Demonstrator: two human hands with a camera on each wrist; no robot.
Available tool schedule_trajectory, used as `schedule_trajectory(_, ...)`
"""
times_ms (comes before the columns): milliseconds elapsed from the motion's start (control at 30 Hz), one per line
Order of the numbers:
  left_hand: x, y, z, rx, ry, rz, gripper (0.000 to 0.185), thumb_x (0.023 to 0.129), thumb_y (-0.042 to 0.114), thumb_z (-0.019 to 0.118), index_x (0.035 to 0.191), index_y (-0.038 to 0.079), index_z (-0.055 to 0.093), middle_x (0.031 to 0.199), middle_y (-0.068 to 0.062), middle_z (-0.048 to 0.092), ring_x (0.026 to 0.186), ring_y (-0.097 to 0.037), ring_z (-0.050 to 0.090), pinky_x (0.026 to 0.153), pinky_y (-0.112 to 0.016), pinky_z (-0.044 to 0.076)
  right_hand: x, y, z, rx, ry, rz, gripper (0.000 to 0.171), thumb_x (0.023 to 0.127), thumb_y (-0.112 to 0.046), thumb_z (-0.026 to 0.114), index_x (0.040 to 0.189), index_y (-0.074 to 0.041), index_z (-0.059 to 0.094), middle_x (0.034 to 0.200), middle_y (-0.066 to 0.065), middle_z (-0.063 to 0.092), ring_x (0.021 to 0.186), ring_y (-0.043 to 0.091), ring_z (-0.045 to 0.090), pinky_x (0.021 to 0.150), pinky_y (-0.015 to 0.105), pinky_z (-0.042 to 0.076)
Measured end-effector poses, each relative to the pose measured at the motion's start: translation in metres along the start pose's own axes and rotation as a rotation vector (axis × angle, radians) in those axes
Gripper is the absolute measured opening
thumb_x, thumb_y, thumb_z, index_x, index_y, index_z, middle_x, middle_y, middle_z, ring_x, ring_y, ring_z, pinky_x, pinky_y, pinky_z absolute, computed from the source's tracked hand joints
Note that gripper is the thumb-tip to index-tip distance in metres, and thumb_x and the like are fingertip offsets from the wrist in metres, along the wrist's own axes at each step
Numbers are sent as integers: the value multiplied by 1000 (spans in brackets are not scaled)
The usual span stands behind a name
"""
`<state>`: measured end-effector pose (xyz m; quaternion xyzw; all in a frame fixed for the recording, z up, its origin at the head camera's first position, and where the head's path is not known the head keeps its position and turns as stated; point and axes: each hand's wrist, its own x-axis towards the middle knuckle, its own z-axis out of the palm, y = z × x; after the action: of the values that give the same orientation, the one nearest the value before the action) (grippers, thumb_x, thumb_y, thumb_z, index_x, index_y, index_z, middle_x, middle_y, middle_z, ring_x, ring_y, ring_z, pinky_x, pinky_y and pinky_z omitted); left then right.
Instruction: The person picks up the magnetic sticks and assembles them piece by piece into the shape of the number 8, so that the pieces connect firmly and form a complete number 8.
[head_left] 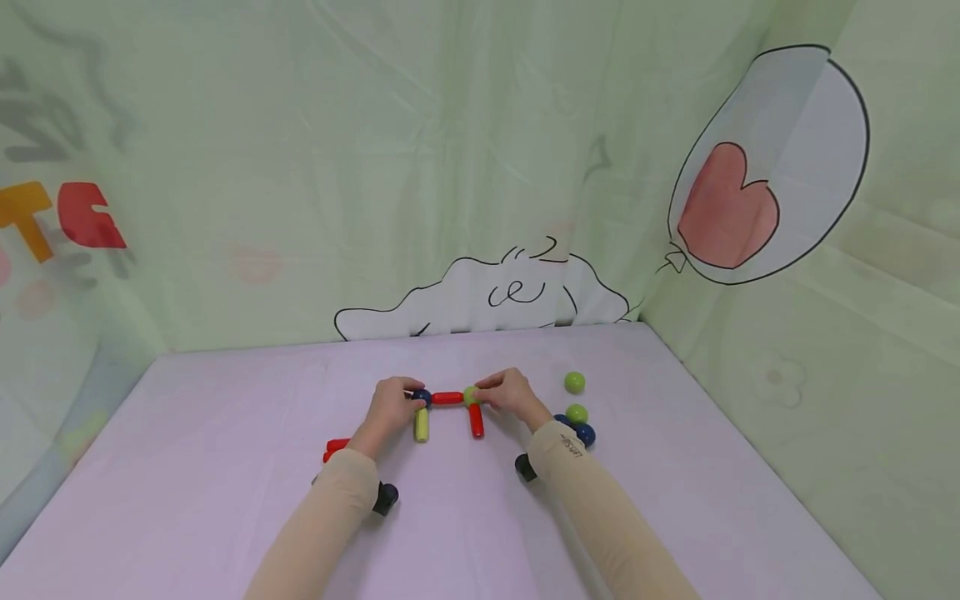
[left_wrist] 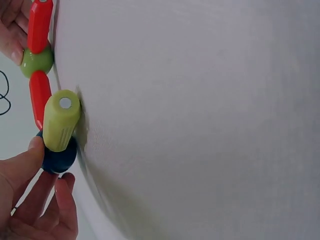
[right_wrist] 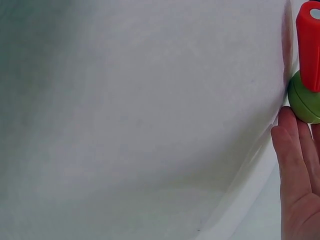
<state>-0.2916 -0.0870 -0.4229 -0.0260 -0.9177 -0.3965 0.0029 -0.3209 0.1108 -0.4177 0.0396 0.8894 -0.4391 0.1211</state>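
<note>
My left hand [head_left: 392,407] pinches a dark blue ball [left_wrist: 60,159] between thumb and fingers. From that ball a yellow-green rod [head_left: 422,425] points toward me, a silver disc on its free end. A red rod [head_left: 447,398] joins the blue ball to a light green ball [left_wrist: 36,63]. My right hand [head_left: 513,393] holds this green ball, with the thumb on one side in the left wrist view and fingers against it in the right wrist view. A second red rod [head_left: 476,422] sticks out from the green ball toward me, roughly parallel to the yellow-green one.
Red rods [head_left: 337,445] lie left of my left forearm, partly hidden by it. Two loose green balls [head_left: 574,382] and dark blue balls [head_left: 585,434] sit right of my right hand. A curtain [head_left: 375,208] hangs behind the pale table [head_left: 225,467].
</note>
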Motion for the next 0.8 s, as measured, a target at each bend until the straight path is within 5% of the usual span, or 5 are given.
schedule_trajectory(367,4,-3,1,-46,-3,-52,25,77,9,62,102,7,63,103,-11,56,82,-19,51,66,-27,45,1,1,-3,-10,-18,-13,26,73,-22,66,96,-11,64,93,5,58,76,17,52,65,23,45)
schedule_trajectory(800,6,1,-1,-74,-28,-139,24,78,9,60,102,8,63,107,-12,53,91,-22,49,74,-30,45,7,5,-1,-5,-21,-18,28,72,-24,67,97,-12,63,92,4,58,75,16,52,64,23,45)
